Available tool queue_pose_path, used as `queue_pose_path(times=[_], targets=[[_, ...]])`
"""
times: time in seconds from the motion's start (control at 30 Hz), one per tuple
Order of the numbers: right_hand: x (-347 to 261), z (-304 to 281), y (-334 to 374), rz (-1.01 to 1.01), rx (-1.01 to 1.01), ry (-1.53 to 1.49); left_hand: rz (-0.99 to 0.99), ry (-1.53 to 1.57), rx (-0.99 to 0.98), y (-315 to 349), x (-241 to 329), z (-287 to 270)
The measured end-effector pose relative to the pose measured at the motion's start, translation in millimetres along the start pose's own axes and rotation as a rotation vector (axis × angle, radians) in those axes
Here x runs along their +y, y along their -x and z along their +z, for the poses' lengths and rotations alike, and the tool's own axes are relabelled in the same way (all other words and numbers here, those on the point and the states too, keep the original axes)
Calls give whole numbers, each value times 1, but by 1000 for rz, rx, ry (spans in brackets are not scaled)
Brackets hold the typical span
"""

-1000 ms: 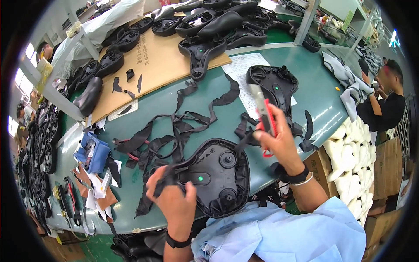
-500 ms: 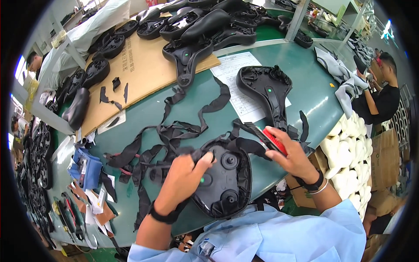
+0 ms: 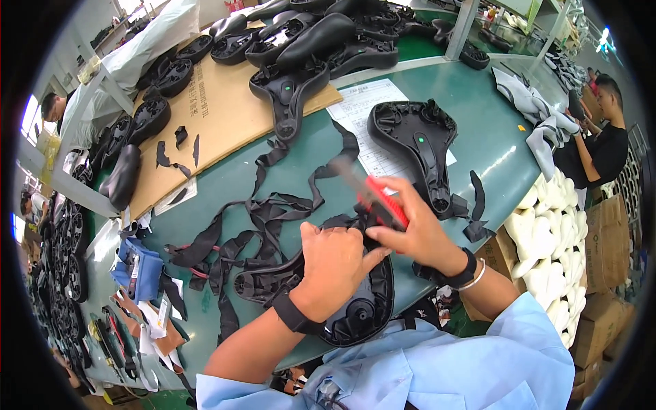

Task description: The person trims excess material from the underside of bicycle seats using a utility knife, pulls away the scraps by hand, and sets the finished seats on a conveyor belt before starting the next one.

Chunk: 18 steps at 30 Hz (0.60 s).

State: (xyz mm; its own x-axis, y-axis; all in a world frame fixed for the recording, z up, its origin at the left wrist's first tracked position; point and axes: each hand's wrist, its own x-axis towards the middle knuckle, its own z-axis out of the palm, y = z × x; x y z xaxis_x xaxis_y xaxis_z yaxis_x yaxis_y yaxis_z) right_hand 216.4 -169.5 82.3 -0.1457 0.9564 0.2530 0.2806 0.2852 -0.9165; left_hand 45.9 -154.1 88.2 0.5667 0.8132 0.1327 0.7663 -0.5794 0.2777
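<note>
Black plastic saddle base lies underside up at the near edge of the green table, right in front of the person. Left hand presses down flat on it, fingers closed over the upper rim, so it grips the shell. Right hand is clenched around a red-handled cutter, blade end pointing up-left and motion-blurred; can't tell if the tip touches the base. The two hands touch each other over the top edge of the base.

Black trimmed strips sprawl on the table just left of and behind the base, some running under it. A second saddle base, also upside down with a green dot on it, sits just behind the right hand, partly on a white paper sheet. Brown cardboard sheet lies further back-left with more black saddles piled along its far edge. Blue pouch is at the left table edge, near other small tools. White foam pieces are stacked off the table's right side. Another person in a black shirt sits at far right, well apart.
</note>
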Motion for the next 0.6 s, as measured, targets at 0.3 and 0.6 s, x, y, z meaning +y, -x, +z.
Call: queue_pose_path(times=[0.3, 0.6], targets=[[-7, -53, 53, -83, -33, 340, -160, 629, -277, -4, -45, -17], [3, -37, 36, -332, -359, 869, -137, 738, -198, -3, -41, -32]])
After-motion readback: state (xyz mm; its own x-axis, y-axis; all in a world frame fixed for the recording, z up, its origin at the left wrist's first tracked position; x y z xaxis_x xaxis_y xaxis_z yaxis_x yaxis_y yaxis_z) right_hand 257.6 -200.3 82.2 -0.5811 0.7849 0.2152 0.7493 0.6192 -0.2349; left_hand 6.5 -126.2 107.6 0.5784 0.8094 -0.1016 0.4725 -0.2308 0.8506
